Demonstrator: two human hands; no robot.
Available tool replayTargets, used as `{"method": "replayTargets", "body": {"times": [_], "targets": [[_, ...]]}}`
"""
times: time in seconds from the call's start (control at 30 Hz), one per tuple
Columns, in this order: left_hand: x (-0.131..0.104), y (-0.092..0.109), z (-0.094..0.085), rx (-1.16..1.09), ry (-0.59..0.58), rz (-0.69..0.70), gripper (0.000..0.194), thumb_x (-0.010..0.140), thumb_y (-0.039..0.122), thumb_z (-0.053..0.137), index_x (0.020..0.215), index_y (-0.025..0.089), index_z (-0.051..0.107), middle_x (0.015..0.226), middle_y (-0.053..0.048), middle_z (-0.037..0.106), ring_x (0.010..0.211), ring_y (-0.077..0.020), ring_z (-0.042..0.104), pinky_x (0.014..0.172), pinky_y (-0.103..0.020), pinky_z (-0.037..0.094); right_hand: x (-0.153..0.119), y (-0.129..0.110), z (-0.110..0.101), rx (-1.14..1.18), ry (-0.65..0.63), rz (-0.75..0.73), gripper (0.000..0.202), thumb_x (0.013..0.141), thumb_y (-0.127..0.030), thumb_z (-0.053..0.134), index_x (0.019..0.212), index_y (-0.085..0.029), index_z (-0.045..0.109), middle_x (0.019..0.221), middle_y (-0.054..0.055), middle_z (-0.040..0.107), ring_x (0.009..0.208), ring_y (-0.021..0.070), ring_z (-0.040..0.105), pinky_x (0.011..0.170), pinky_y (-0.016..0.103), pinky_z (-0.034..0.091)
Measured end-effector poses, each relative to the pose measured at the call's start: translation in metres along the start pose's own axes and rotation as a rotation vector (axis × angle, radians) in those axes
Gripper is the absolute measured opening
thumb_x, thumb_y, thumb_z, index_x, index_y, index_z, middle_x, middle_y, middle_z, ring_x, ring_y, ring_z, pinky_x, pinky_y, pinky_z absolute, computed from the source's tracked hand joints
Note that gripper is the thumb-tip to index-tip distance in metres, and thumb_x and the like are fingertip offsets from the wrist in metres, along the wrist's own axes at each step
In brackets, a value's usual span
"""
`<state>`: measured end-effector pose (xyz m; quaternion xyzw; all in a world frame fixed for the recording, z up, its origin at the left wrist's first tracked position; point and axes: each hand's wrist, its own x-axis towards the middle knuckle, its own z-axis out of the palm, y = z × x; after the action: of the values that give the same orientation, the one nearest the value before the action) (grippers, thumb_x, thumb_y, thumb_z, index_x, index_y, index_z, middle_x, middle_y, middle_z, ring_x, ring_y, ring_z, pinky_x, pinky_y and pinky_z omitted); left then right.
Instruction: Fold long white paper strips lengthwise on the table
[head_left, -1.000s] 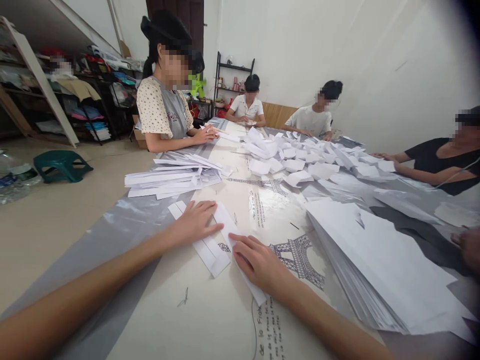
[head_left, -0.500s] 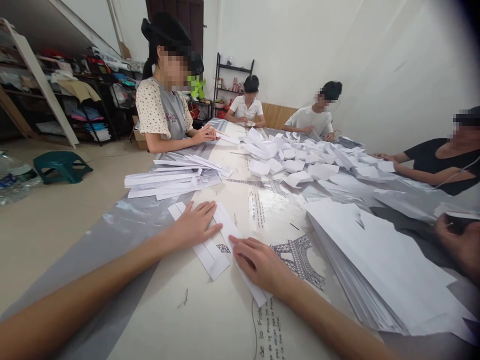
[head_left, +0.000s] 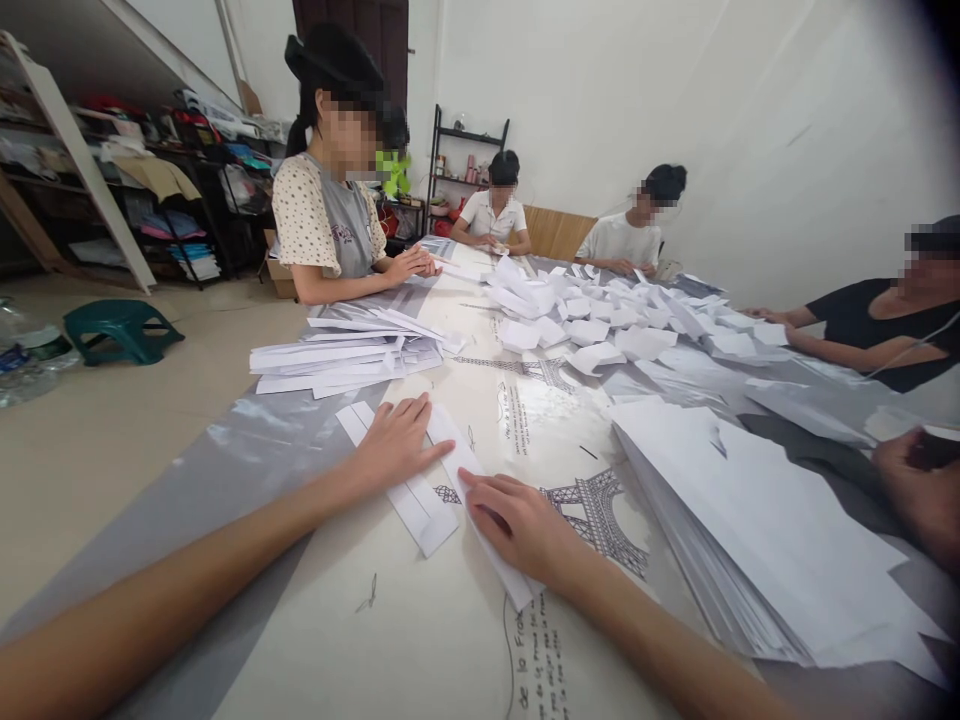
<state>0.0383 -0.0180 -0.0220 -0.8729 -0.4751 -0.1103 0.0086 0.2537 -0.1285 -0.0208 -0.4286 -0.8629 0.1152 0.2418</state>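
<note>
My left hand [head_left: 399, 446] lies palm down across two folded white paper strips, its fingers stretched out and the thumb apart. Under it on the left is a strip with a lengthwise crease [head_left: 424, 518]. A narrower folded paper strip [head_left: 454, 458] runs diagonally beside it towards me. On the edge of this narrower strip, my right hand [head_left: 517, 522] has its curled fingers pressed together, the index fingertip touching the paper. Part of each strip is hidden beneath my hands. Just beyond my left hand sits a pile of folded paper strips [head_left: 345, 355].
A thick stack of white paper sheets [head_left: 750, 500] lies to the right, with a person's hand [head_left: 919, 485] beyond it. Many folded paper pieces [head_left: 592, 330] cover the table's far side. Several people sit or stand around the patterned tablecloth [head_left: 315, 640]. A green stool [head_left: 124, 330] stands left.
My left hand has shifted slightly, its thumb a little further right and higher over the narrow strip. My right hand and both strips look almost unchanged.
</note>
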Motion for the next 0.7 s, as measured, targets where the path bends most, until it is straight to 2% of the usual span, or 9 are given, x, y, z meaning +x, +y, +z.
{"method": "replayTargets", "body": {"times": [0.17,0.33,0.47,0.57,0.63,0.7], "targets": [[-0.001,-0.001,0.001,-0.016,0.030,0.019,0.057,0.101,0.051,0.039,0.140,0.011,0.050,0.153,-0.020,0.045,0.136,-0.0348,0.046,0.110,-0.053,0.032,-0.001,0.002,0.001,0.005,-0.001,0.010,0.022,0.100,-0.016,0.044,0.096,-0.020,0.065,0.130,0.008,0.069,0.094,0.0212,0.071,0.075,0.036,0.058],[0.001,-0.017,0.007,0.005,0.078,0.033,0.047,0.101,0.040,0.036,0.137,0.014,0.053,0.149,-0.017,0.050,0.134,-0.0345,0.048,0.110,-0.054,0.032,-0.002,0.004,-0.003,-0.020,-0.034,0.036,0.025,0.102,-0.021,0.044,0.108,-0.022,0.068,0.136,0.007,0.066,0.083,0.0193,0.073,0.070,0.035,0.059],[0.001,-0.023,0.004,0.040,0.121,0.043,0.052,0.100,0.042,0.037,0.139,0.011,0.051,0.149,-0.020,0.050,0.133,-0.0371,0.049,0.112,-0.056,0.029,-0.003,0.007,-0.012,-0.009,-0.054,0.032,0.025,0.101,-0.022,0.046,0.105,-0.026,0.071,0.139,0.002,0.063,0.067,0.0141,0.069,0.062,0.033,0.057],[-0.001,-0.017,-0.002,0.047,0.185,0.135,0.049,0.098,0.036,0.042,0.140,0.012,0.051,0.148,-0.020,0.050,0.135,-0.0361,0.047,0.116,-0.055,0.028,-0.005,0.013,-0.015,0.027,-0.062,0.066,0.025,0.099,-0.023,0.049,0.101,-0.030,0.073,0.135,0.000,0.066,0.052,0.0097,0.059,0.059,0.032,0.055],[-0.002,-0.013,-0.004,0.030,0.202,0.231,0.038,0.099,0.027,0.041,0.130,0.014,0.058,0.142,-0.018,0.055,0.131,-0.0331,0.050,0.114,-0.052,0.034,-0.006,0.017,-0.015,0.066,-0.060,0.125,0.023,0.098,-0.024,0.052,0.098,-0.031,0.074,0.131,-0.002,0.069,0.049,0.0085,0.053,0.058,0.032,0.054],[-0.002,-0.012,-0.003,-0.033,0.192,0.305,0.033,0.100,0.019,0.037,0.119,0.015,0.063,0.138,-0.015,0.058,0.128,-0.0290,0.054,0.110,-0.046,0.041,-0.007,0.019,-0.016,0.104,-0.037,0.206,0.018,0.096,-0.026,0.057,0.099,-0.030,0.074,0.128,0.000,0.070,0.053,0.0092,0.054,0.059,0.031,0.054]]}}
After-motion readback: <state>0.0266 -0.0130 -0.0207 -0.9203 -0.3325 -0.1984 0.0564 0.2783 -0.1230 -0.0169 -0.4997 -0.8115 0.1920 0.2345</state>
